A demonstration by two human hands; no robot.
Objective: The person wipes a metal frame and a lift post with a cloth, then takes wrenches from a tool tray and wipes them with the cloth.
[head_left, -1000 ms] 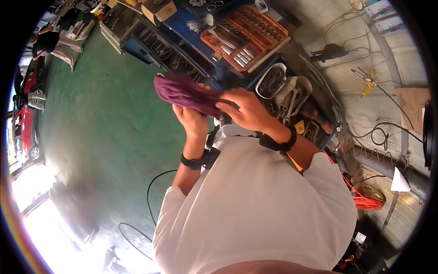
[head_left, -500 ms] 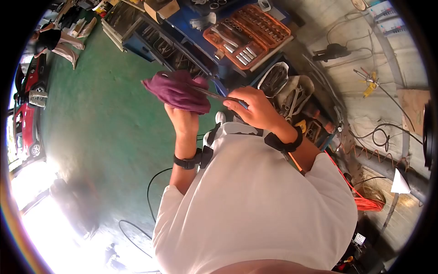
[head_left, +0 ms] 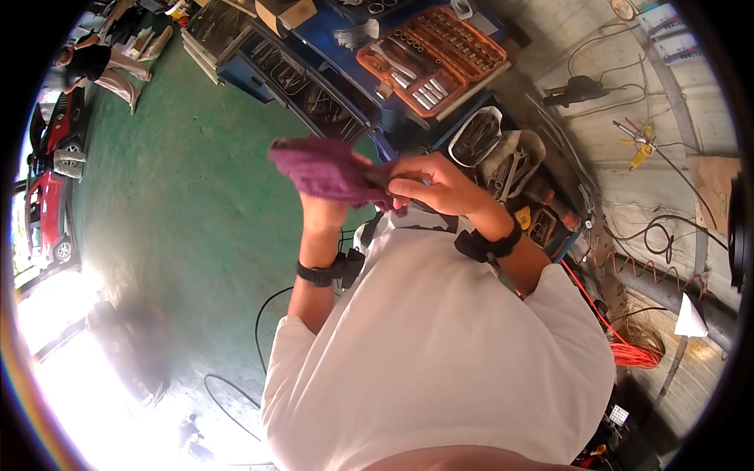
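My left hand [head_left: 323,210] is closed on a bunched purple cloth [head_left: 326,169] from below, with its fingers mostly hidden under the folds. Beside the cloth's right end, my right hand [head_left: 440,187] is closed round the end of a slim dark metal tool. The cloth covers most of this tool, so its shape cannot be made out. Both hands are in front of my chest, with the cloth spanning the gap between them.
An orange socket set [head_left: 432,63] lies open on the blue tool bench [head_left: 330,31]. Below it are an open drawer [head_left: 310,90] and trays of wrenches [head_left: 514,169]. Another person [head_left: 98,64] is at the far left near red cars [head_left: 51,206]. A red cable [head_left: 636,355] lies coiled at right.
The tool's metal shaft, bare between the hands half a second ago, is now largely covered by the cloth. The cloth and my left hand have shifted right, closer to my right hand.
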